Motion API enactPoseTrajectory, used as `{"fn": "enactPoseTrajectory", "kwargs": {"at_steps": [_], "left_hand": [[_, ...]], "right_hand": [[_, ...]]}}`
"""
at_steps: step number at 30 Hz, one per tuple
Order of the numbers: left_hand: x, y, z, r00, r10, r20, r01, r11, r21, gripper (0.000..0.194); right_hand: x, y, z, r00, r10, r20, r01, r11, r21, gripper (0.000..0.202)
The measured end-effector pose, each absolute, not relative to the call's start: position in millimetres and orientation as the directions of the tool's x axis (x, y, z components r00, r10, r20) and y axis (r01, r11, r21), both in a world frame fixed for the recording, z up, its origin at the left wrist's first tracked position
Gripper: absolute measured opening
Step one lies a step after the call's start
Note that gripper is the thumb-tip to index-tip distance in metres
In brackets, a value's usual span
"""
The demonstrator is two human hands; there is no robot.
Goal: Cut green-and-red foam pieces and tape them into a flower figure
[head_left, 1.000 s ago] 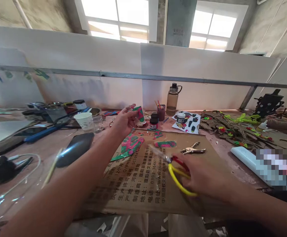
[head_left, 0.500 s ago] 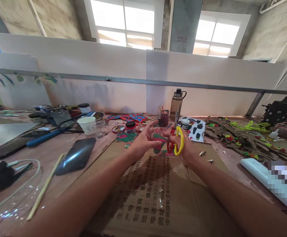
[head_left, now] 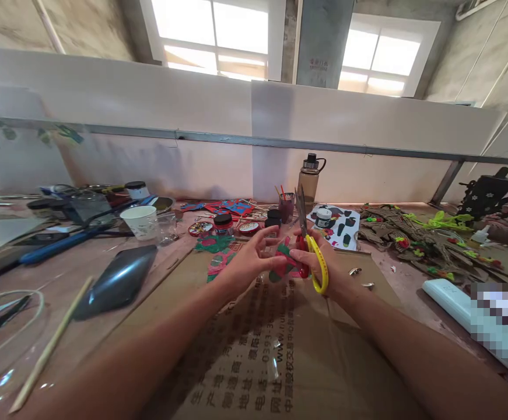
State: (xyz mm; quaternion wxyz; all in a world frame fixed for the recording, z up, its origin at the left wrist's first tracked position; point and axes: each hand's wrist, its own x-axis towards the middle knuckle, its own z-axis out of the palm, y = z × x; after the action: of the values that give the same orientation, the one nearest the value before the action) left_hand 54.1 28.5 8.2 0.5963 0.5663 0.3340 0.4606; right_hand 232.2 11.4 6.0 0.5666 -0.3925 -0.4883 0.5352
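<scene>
Scissors (head_left: 303,221) with red and yellow handles hang in right hand (head_left: 326,251), blades pointing up, away from person. Same hand's fingertips meet green-and-pink painted piece (head_left: 283,260), pinched in left hand (head_left: 254,255), fingers curled. Piece sits between both hands, above printed cardboard (head_left: 315,356). More painted pieces (head_left: 215,265) lie just beyond left hand, near red jar (head_left: 224,225). Bottle (head_left: 308,186) stands upright farther back.

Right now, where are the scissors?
Head view, just right of centre: the scissors are in the right hand, blades pointing up, beside the green-and-pink piece.
</scene>
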Motion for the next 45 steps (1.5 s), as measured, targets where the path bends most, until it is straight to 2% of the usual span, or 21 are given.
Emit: {"fn": "enactPoseTrajectory", "kwargs": {"at_steps": [4, 7, 9, 12, 14, 18, 21, 25, 27, 29, 32, 37, 39, 42, 45], "left_hand": [[52.0, 33.3, 7.8, 0.002, 0.969, 0.249, -0.012, -0.249, 0.969, 0.045], [48.7, 31.0, 12.3, -0.117, 0.911, 0.395, 0.177, -0.372, 0.911, 0.034], [49.1, 26.3, 15.6, -0.060, 0.904, 0.424, 0.221, -0.402, 0.888, 0.034], [53.3, 19.8, 18.9, 0.120, 0.920, 0.373, 0.162, -0.389, 0.907, 0.034], [55.8, 18.3, 19.8, 0.182, 0.918, 0.351, 0.144, -0.378, 0.914, 0.030], [56.0, 20.6, 19.7, 0.089, 0.927, 0.364, 0.159, -0.374, 0.914, 0.025], [55.2, 20.9, 19.3, 0.166, 0.930, 0.328, 0.052, -0.340, 0.939, 0.026], [57.0, 18.0, 18.4, 0.345, 0.914, 0.215, -0.118, -0.185, 0.976, 0.031], [57.8, 18.1, 17.4, 0.321, 0.928, 0.192, -0.181, -0.138, 0.974, 0.037], [57.4, 20.5, 16.3, 0.210, 0.953, 0.218, -0.223, -0.171, 0.960, 0.043], [55.4, 26.4, 14.9, 0.101, 0.967, 0.234, -0.257, -0.202, 0.945, 0.041], [54.6, 27.4, 14.0, 0.303, 0.949, 0.085, -0.290, 0.007, 0.957, 0.038], [55.5, 23.9, 14.0, 0.374, 0.924, 0.076, -0.233, 0.014, 0.972, 0.037], [56.3, 20.6, 14.7, 0.387, 0.915, 0.116, -0.181, -0.048, 0.982, 0.033], [55.7, 22.3, 15.5, 0.347, 0.929, 0.127, -0.268, -0.031, 0.963, 0.032]], "right_hand": [[232.1, 12.5, 9.8, -0.004, 0.977, 0.215, -0.207, 0.209, -0.956, 0.056], [231.5, 11.2, 14.9, 0.008, 0.962, 0.272, -0.151, 0.270, -0.951, 0.054], [231.4, 10.0, 16.8, 0.021, 0.956, 0.294, -0.130, 0.294, -0.947, 0.053], [231.6, 8.9, 16.7, 0.027, 0.941, 0.337, -0.134, 0.337, -0.932, 0.050], [231.8, 8.9, 15.3, 0.020, 0.923, 0.384, -0.141, 0.383, -0.913, 0.047], [231.8, 9.4, 11.6, 0.028, 0.914, 0.406, -0.173, 0.404, -0.898, 0.047], [230.7, 9.4, 9.2, 0.022, 0.901, 0.434, -0.183, 0.430, -0.884, 0.047], [228.2, 7.3, 7.9, -0.018, 0.892, 0.452, -0.201, 0.439, -0.876, 0.045], [227.0, 5.7, 8.6, -0.022, 0.892, 0.451, -0.212, 0.436, -0.874, 0.043], [226.1, 4.3, 10.5, 0.000, 0.891, 0.454, -0.219, 0.443, -0.869, 0.042], [226.3, 3.4, 14.2, 0.028, 0.899, 0.437, -0.236, 0.431, -0.871, 0.042], [228.5, 4.7, 14.3, 0.052, 0.894, 0.444, -0.197, 0.445, -0.874, 0.041], [228.1, 4.3, 13.5, 0.064, 0.895, 0.441, -0.197, 0.444, -0.874, 0.041], [226.9, 1.2, 16.1, 0.047, 0.903, 0.427, -0.234, 0.425, -0.874, 0.039], [227.7, -2.1, 22.0, 0.025, 0.928, 0.373, -0.270, 0.365, -0.891, 0.037]]}}
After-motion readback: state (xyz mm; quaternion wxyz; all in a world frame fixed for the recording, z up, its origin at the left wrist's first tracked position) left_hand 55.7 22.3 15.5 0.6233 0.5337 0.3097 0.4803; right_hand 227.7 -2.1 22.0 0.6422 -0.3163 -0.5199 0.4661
